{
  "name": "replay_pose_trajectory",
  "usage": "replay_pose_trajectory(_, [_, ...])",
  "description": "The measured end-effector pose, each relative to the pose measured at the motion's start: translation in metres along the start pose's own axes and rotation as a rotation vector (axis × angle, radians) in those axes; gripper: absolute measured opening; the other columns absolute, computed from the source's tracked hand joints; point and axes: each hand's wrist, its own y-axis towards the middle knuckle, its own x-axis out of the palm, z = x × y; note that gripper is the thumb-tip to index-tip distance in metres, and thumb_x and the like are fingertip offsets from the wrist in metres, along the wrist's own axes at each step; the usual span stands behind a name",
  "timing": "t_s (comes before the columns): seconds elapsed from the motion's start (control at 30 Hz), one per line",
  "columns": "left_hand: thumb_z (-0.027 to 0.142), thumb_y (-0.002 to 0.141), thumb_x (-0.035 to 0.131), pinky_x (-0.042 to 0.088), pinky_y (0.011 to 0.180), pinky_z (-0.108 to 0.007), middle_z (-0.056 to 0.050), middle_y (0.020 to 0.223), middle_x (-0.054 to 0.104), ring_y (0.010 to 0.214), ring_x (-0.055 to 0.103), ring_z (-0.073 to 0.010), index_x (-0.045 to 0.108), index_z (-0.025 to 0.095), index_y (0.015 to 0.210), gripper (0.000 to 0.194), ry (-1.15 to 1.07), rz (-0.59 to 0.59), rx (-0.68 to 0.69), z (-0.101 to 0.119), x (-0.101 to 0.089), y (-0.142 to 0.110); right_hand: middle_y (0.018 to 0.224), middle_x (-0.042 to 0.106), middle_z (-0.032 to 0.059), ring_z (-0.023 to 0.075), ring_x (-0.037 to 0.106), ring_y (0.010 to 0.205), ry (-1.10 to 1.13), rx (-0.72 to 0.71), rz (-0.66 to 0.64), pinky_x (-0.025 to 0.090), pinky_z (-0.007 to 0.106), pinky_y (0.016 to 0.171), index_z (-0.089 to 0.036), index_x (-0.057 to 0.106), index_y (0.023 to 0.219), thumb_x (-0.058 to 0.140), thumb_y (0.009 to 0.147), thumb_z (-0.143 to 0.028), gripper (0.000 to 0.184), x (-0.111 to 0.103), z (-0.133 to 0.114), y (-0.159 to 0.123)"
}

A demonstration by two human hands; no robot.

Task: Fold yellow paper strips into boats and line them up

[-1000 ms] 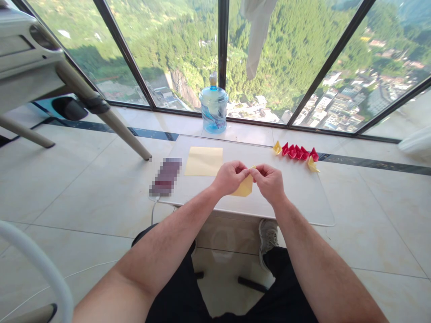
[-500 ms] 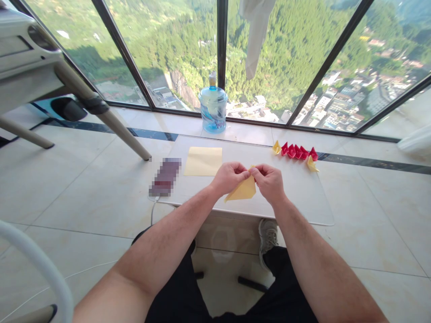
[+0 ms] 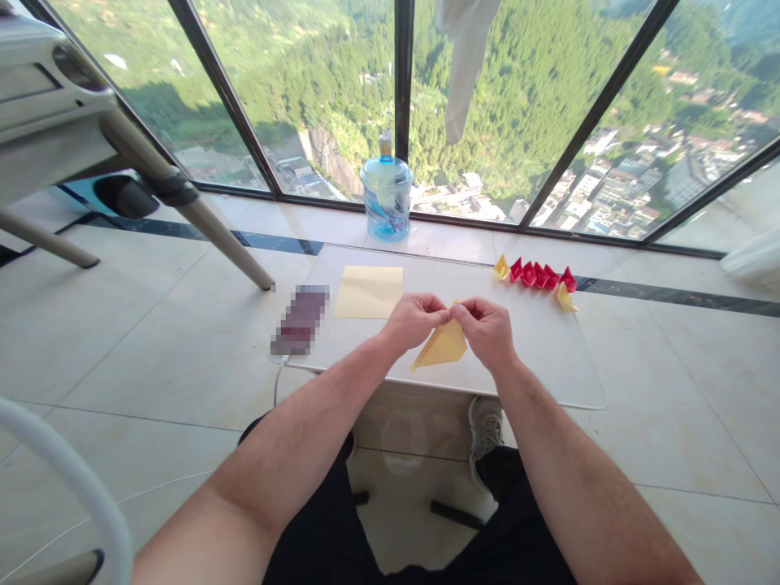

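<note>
A folded piece of yellow paper (image 3: 444, 344) hangs between my hands, just above the near part of the low white table (image 3: 524, 357). My left hand (image 3: 419, 318) pinches its upper corner, fingers closed. Right beside it, my right hand (image 3: 486, 327) grips the same top edge between thumb and forefinger. The fingertips hide the pinched part of the paper. Behind my left hand a flat yellow sheet (image 3: 368, 292) lies on the table.
Several folded red paper boats (image 3: 536, 276) stand in a row at the table's far right, with a yellow paper boat (image 3: 501, 267) at the left end and another yellow boat (image 3: 566, 298) in front. A pixelated phone (image 3: 300, 320) with a cable lies left. A water jug (image 3: 387, 199) stands by the window.
The lower part of the folded yellow paper has swung slightly right and down, and hangs more steeply. Both hands keep their pinch in nearly the same place.
</note>
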Motion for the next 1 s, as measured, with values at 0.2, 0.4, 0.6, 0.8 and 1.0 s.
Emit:
replay_pose_trajectory(0.2, [0.042, 0.069, 0.073, 0.037, 0.054, -0.022, 0.001, 0.060, 0.058, 0.057, 0.049, -0.0096, 0.064, 0.013, 0.066, 0.031, 0.074, -0.020, 0.006, 0.0039, -0.0003, -0.0024, 0.059, 0.062, -0.0012, 0.0119, 0.051, 0.053, 0.026, 0.028, -0.009, 0.041, 0.024, 0.049, -0.017, 0.068, 0.072, 0.074, 0.072, -0.038, 0.021, -0.0007, 0.0016, 0.0017])
replay_pose_trajectory(0.4, [0.043, 0.070, 0.073, 0.038, 0.054, -0.022, 0.000, 0.062, 0.060, 0.058, 0.051, -0.0099, 0.066, 0.012, 0.069, 0.032, 0.084, -0.058, 0.002, 0.0058, -0.0009, -0.0039, 0.060, 0.064, -0.0005, 0.0119, 0.051, 0.052, 0.069, 0.044, -0.048, 0.040, 0.025, 0.049, -0.017, 0.069, 0.075, 0.074, 0.071, -0.041, 0.024, -0.0015, 0.0009, 0.0032])
replay_pose_trajectory(0.6, [0.041, 0.069, 0.072, 0.038, 0.052, -0.021, 0.000, 0.062, 0.060, 0.057, 0.051, -0.0103, 0.066, 0.012, 0.068, 0.029, 0.094, -0.082, 0.007, 0.0055, 0.0007, -0.0038, 0.053, 0.058, -0.0022, 0.0107, 0.047, 0.049, 0.008, 0.012, -0.011, 0.036, 0.024, 0.047, -0.017, 0.065, 0.065, 0.075, 0.072, -0.042, 0.027, -0.0017, -0.0030, 0.0014])
replay_pose_trajectory(0.8, [0.035, 0.070, 0.069, 0.040, 0.053, -0.022, -0.001, 0.064, 0.062, 0.059, 0.054, -0.0112, 0.066, 0.013, 0.070, 0.022, 0.120, -0.084, -0.008, 0.0077, 0.0005, -0.0048, 0.051, 0.055, -0.0015, 0.0102, 0.046, 0.046, 0.176, 0.050, -0.038, 0.035, 0.024, 0.045, -0.017, 0.068, 0.070, 0.064, 0.083, -0.052, 0.038, -0.0024, -0.0036, 0.0039])
replay_pose_trajectory(1.0, [0.042, 0.072, 0.069, 0.038, 0.051, -0.021, -0.001, 0.062, 0.062, 0.059, 0.053, -0.0114, 0.067, 0.013, 0.068, 0.030, 0.205, -0.056, 0.018, 0.0082, -0.0009, -0.0057, 0.052, 0.056, -0.0029, 0.0100, 0.045, 0.049, 0.061, 0.084, -0.107, 0.035, 0.024, 0.046, -0.017, 0.065, 0.064, 0.076, 0.070, -0.040, 0.026, -0.0049, -0.0053, 0.0032])
